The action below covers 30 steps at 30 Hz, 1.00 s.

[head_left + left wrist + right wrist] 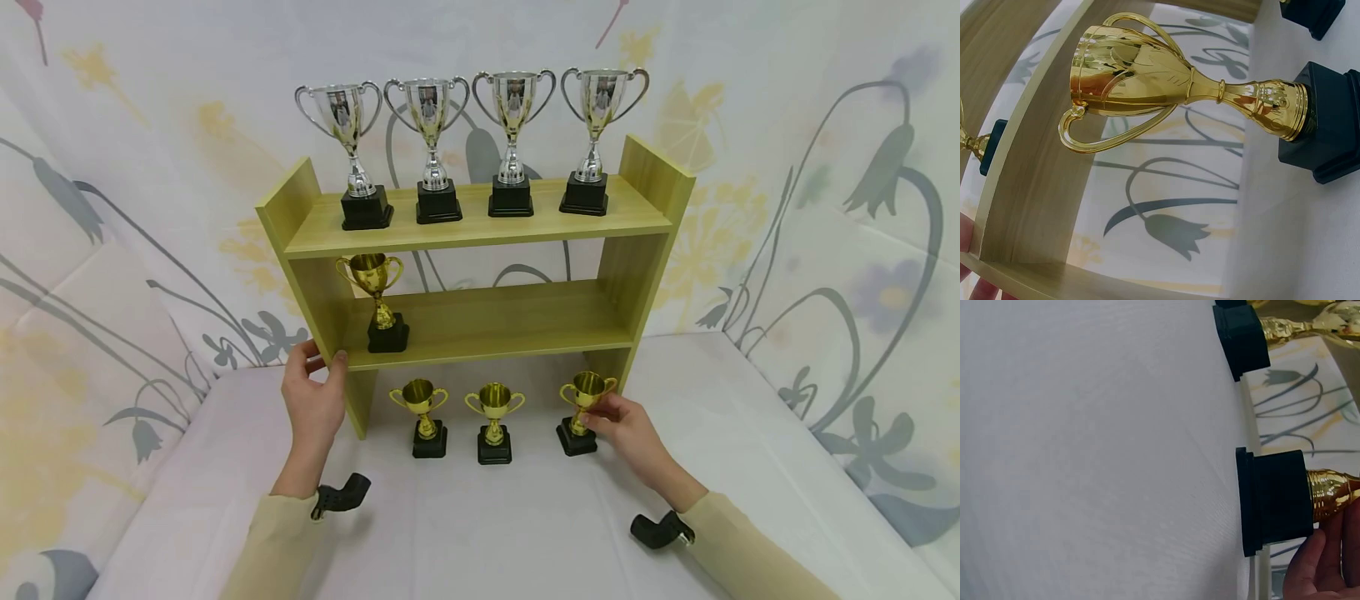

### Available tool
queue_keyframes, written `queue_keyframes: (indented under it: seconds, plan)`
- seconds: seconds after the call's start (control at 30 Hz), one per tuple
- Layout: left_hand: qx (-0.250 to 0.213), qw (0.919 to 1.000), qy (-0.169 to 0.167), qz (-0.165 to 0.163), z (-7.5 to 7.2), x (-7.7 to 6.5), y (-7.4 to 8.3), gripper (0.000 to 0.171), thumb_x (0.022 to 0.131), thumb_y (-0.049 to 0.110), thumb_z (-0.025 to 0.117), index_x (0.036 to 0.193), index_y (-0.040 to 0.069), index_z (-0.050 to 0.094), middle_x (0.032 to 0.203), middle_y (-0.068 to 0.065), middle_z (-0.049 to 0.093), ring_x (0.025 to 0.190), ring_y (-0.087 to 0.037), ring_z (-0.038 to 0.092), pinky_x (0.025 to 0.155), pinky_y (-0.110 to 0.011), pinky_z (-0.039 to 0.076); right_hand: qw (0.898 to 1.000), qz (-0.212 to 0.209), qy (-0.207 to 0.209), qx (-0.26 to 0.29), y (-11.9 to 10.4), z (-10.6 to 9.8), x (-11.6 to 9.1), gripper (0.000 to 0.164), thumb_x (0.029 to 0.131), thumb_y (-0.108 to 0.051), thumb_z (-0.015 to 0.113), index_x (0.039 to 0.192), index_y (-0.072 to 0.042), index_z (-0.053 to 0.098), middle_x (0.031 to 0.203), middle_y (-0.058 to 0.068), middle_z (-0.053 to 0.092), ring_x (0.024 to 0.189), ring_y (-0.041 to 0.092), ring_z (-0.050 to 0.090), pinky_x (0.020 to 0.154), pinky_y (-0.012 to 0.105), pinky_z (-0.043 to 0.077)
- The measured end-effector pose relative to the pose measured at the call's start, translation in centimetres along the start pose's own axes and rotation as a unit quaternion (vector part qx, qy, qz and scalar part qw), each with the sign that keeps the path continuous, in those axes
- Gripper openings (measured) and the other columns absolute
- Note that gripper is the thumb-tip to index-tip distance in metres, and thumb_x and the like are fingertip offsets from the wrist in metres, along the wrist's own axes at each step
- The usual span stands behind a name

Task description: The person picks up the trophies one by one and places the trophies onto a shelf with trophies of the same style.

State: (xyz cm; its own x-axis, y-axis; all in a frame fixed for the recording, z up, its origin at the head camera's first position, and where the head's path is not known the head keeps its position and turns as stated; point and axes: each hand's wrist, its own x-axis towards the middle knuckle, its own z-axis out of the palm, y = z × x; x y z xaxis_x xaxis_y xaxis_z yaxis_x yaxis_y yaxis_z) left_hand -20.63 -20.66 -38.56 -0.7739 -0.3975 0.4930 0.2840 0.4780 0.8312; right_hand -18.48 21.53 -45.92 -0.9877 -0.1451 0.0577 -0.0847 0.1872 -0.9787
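Note:
My right hand (626,429) pinches the stem of a small gold trophy cup (587,392), which tilts slightly at the right front of a wooden shelf (517,319). In the right wrist view, its black base (1279,501) shows close to the white cloth, with the thumb and fingers around the gold stem. My left hand (315,408) grips the shelf's left side panel, thumb at the front edge. Two more gold trophies, one at left (426,408) and one in the middle (494,412), stand upright on the cloth between my hands. Another gold trophy (378,292) occupies the middle board's left end.
Several silver trophies (512,125) line the shelf's top board (480,237). White cloth (480,533) covers the table, and a flower-patterned backdrop (810,167) hangs behind and at both sides. A black wrist camera (660,530) juts from each sleeve.

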Motion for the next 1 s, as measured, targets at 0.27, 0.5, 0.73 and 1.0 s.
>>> queue_keyframes:
  seconds: [0.27,0.5,0.73,1.0]
  plan:
    - [-0.005,0.9999,0.01,-0.002,0.13,-0.06,0.01,0.032,0.097,0.013,0.061,0.124,-0.002,0.057,0.115,-0.015,0.057,0.104,-0.025,0.055,0.07,-0.013,0.046,1.0,0.002,0.008,0.0,-0.07,0.22,-0.23,0.031,0.093,-0.007,0.068,0.118,0.011,0.061,0.114,0.022,0.066,0.101,0.013,0.063,0.085,0.022,0.052]
    - [-0.02,0.9997,0.016,0.006,0.49,0.03,-0.08,0.029,0.096,0.009,0.062,0.121,-0.004,0.057,0.112,-0.016,0.057,0.099,-0.02,0.054,0.066,-0.013,0.046,1.0,0.004,0.018,-0.02,-0.19,-0.11,-0.18,0.027,0.092,-0.007,0.069,0.112,0.01,0.064,0.109,0.019,0.069,0.096,0.012,0.064,0.082,0.023,0.053]
    - [-0.018,0.9995,0.023,0.007,0.47,0.0,-0.35,0.027,0.095,0.01,0.062,0.119,-0.003,0.058,0.11,-0.015,0.057,0.095,-0.013,0.052,0.065,-0.014,0.046,1.0,0.003,0.022,-0.018,-0.18,0.05,-0.12,0.027,0.091,-0.007,0.071,0.111,0.01,0.064,0.108,0.019,0.069,0.095,0.012,0.064,0.082,0.023,0.053]
    - [-0.011,0.9995,0.028,0.011,0.48,0.04,-0.39,0.028,0.095,0.009,0.062,0.119,-0.004,0.058,0.109,-0.015,0.057,0.095,-0.016,0.053,0.064,-0.013,0.045,0.999,0.0,0.029,-0.036,-0.23,0.12,-0.17,0.027,0.091,-0.011,0.071,0.111,0.007,0.066,0.109,0.017,0.07,0.098,0.015,0.064,0.082,0.022,0.052]
